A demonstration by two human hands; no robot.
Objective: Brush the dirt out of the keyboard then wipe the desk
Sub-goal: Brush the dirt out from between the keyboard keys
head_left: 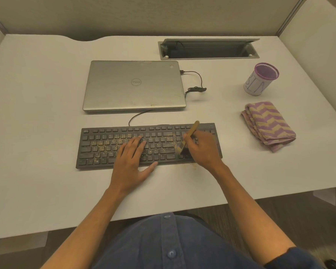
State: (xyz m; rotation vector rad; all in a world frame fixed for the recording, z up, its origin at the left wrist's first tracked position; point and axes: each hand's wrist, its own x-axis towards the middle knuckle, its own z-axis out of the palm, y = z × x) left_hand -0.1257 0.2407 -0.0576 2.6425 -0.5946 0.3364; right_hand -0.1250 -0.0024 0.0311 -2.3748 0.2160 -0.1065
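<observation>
At a pale grey bench inside a beige partitioned cubicle, a person in a dark blue buttoned shirt cleans a flat black wired keyboard speckled with tan crumbs. The right hand has its fingers clamped round the handle of a small wooden-handled brush, whose bristles rest on the keys near the keyboard's right end, handle tilted up and away from the person. The left hand lies flat across the keyboard's middle, fingers straight and slightly apart, apparently steadying it, the thumb on the bench just in front of the keyboard.

The keyboard's long axis runs left to right before the person. Most of the remaining crumbs lie left of the brush, beyond the left hand, so the coming strokes would likely need to travel leftward along that axis, with the steadying hand in the way. A few crumbs sit on the bench just in front of the keyboard's right half.

Behind the keyboard lies a closed silver laptop. Right of the keyboard, apart from it, sits a folded purple-and-tan zigzag cloth, nearer the right hand and untouched. Wiping looks yet to begin.
</observation>
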